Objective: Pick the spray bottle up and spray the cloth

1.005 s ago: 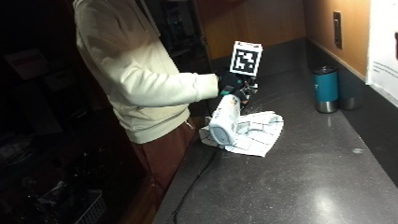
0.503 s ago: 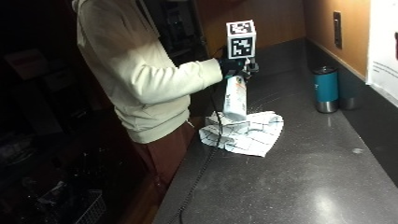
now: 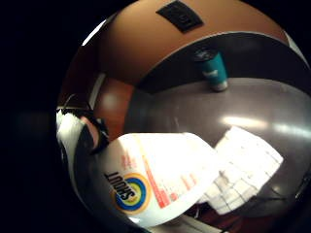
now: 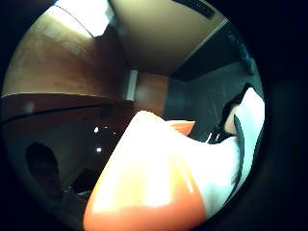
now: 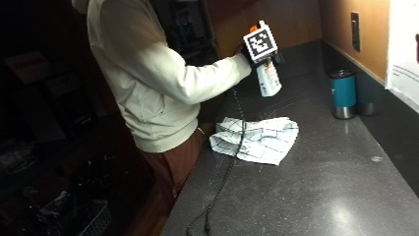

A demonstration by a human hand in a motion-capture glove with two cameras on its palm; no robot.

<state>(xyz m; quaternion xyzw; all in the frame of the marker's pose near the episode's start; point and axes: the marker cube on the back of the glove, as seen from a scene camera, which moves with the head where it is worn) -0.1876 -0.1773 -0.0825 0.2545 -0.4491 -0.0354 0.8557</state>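
Observation:
A white spray bottle (image 5: 268, 78) with an orange head is held in the air above the dark counter (image 5: 327, 187), gripped near its top by my gloved right hand (image 5: 249, 51). The bottle's labelled body (image 3: 160, 179) fills the little finger side palm view, and its orange head (image 4: 144, 192) fills the thumb side palm view. A white checked cloth (image 5: 256, 138) lies crumpled on the counter below the bottle and a little nearer the camera, also seen beside the bottle as the cloth (image 3: 243, 170) in the little finger side palm view.
A teal tumbler (image 5: 343, 93) stands on the counter near the back wall, also visible as the tumbler (image 3: 214, 70). A black cable (image 5: 225, 177) runs across the cloth toward the counter's front edge. The person stands at the counter's left edge.
The hand has lifted the bottle off the cloth and raised it higher above the counter, away from the cloth. The cloth stays where it was.

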